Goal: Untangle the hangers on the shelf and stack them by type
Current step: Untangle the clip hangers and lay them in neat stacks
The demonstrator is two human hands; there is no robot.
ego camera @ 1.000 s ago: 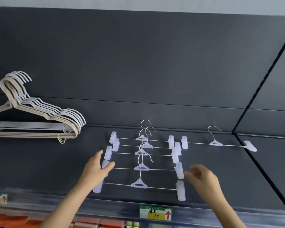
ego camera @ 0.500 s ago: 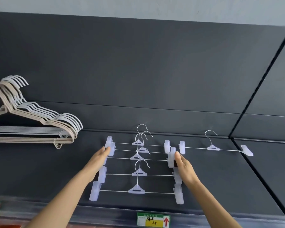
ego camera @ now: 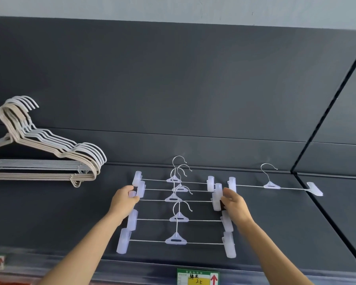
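The task looks a good way along, though not finished. At the left end of the shelf [ego camera: 275, 233] the coat hangers [ego camera: 49, 153] lie as one neat nested pile, hooks toward the back, so that type seems sorted. The clip hangers [ego camera: 177, 220] are untangled but not yet stacked: five lie fanned out in a staggered row from the front edge toward the back, mid-shelf, hooks overlapping, and one lone clip hanger [ego camera: 271, 185] lies apart toward the right end near the back. The left hand [ego camera: 124, 199] has its fingers curled around a clip at the left end of a middle hanger; the right hand [ego camera: 234, 204] pinches a clip at the opposite end, fingers bent. What is left, I judge, is to gather these six into one pile

The shelf is dark grey and matt, with a matching back panel [ego camera: 173, 79] and a seam at the right. A price label [ego camera: 197, 277] sits on the front edge; a pale wall [ego camera: 173, 7] shows above
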